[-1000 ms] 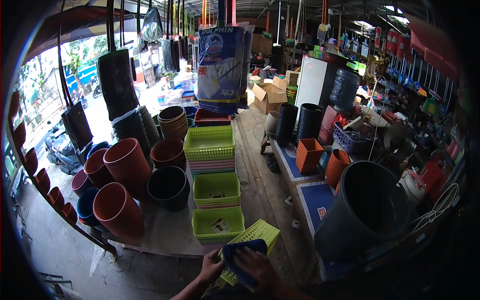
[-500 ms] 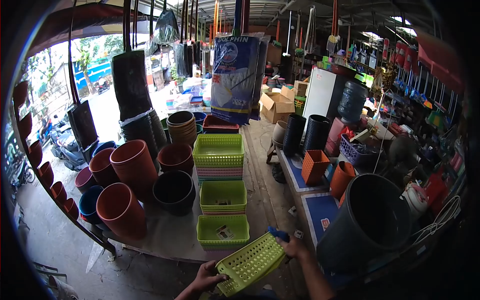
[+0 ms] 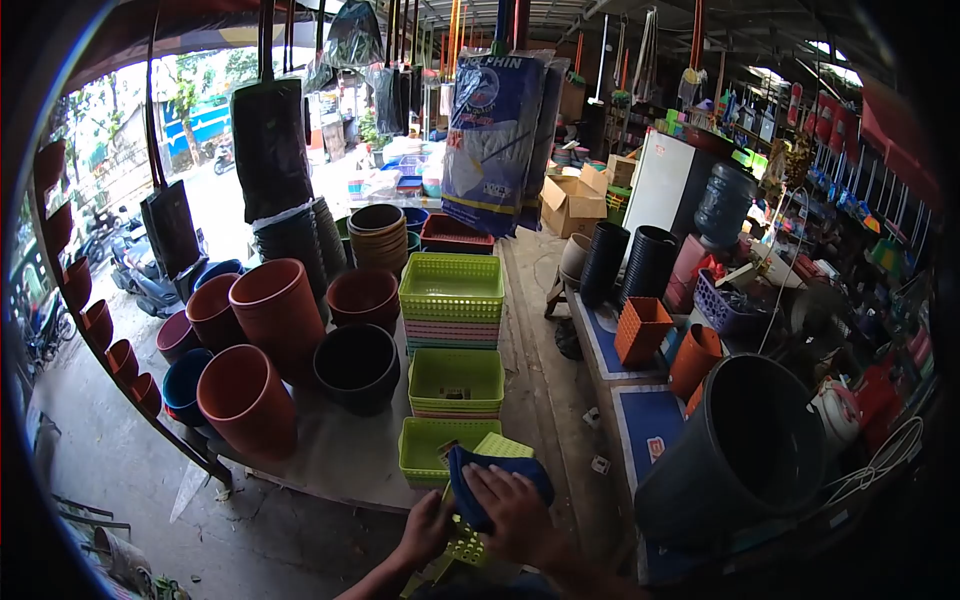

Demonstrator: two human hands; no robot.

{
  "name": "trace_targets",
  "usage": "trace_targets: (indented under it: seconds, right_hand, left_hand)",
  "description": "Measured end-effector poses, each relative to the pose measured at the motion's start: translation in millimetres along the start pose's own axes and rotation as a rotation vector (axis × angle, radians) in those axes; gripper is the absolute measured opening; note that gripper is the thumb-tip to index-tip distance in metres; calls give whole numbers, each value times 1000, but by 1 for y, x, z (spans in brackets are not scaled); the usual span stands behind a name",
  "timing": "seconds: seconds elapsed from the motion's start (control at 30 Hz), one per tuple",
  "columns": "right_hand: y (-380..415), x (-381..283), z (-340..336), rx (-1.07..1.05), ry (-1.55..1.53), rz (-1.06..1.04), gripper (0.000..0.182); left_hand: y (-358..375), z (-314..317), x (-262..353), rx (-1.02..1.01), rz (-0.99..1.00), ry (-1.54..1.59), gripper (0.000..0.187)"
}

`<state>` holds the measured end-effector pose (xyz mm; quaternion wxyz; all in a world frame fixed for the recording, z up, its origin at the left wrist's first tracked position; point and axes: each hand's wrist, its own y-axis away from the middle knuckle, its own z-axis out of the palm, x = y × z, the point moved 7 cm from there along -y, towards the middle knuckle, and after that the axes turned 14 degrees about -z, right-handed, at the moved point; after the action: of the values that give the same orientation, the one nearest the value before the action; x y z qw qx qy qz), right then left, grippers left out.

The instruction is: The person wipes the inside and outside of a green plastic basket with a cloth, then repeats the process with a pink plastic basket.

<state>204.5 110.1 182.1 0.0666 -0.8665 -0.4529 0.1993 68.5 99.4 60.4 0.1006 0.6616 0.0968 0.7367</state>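
Both bare hands low in view, nr ea. other, just L & R of ctr. L hand [image 3: 430, 522]: fingers curled in a grip, wrist approx. in line w/ L forearm [image 3: 388, 573], which slants up & inward from bottom edge. R hand [image 3: 508, 503]: palm down, back of hand up, fingers [image 3: 488, 484] extended, nearly together, pointing up & L. R forearm [image 3: 575, 575] comes in from lower R, darker, partly lost in shadow.
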Motion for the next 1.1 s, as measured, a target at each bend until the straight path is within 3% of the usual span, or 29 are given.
trace_targets:
  seconds: [0.07,0.13,0.3,0.37,0.5,0.6,0.67,0.7,0.77,0.8,0.9,0.97,1.03,1.1]
  right_hand:
    - [-3,-3,12,32,163,-14,72]
    - [-1,-5,29,93,360,-40,64]
    - [14,-15,78,-4,332,-95,66]
    - [26,-22,99,-129,312,-117,68]
    - [46,-23,116,-24,381,-151,72]
    - [53,-19,113,-1,353,-97,74]
    - [53,-7,118,-12,224,-98,75]
    - [53,-3,122,-15,225,-93,75]
    - [53,-3,115,179,255,-139,82]
    - [55,0,116,177,258,-135,82]
    - [58,19,107,350,111,-45,69]
    - [70,46,89,540,299,103,64]
    - [79,66,63,734,45,67,67]
    - [82,76,26,751,35,118,63]
  left_hand:
    - [1,1,6,-20,-114,185,43]
    - [-7,2,8,21,-64,218,45]
    - [-29,1,14,37,-23,442,45]
    - [-35,-5,9,22,-214,572,42]
    - [-44,-17,3,98,-115,480,41]
    - [-48,-20,-2,164,-83,646,43]
    - [-51,-8,-18,9,-285,955,50]
    - [-50,-7,-21,6,-290,955,50]
    - [-43,12,-44,-164,-571,1021,51]
    - [-49,14,-69,-256,-599,1029,49]
    - [-43,23,-75,-439,-554,1013,50]
    - [-33,23,-69,-496,-553,1072,46]
    - [-22,24,-65,-602,-575,1160,43]
    - [-18,16,-73,-538,-607,1128,41]
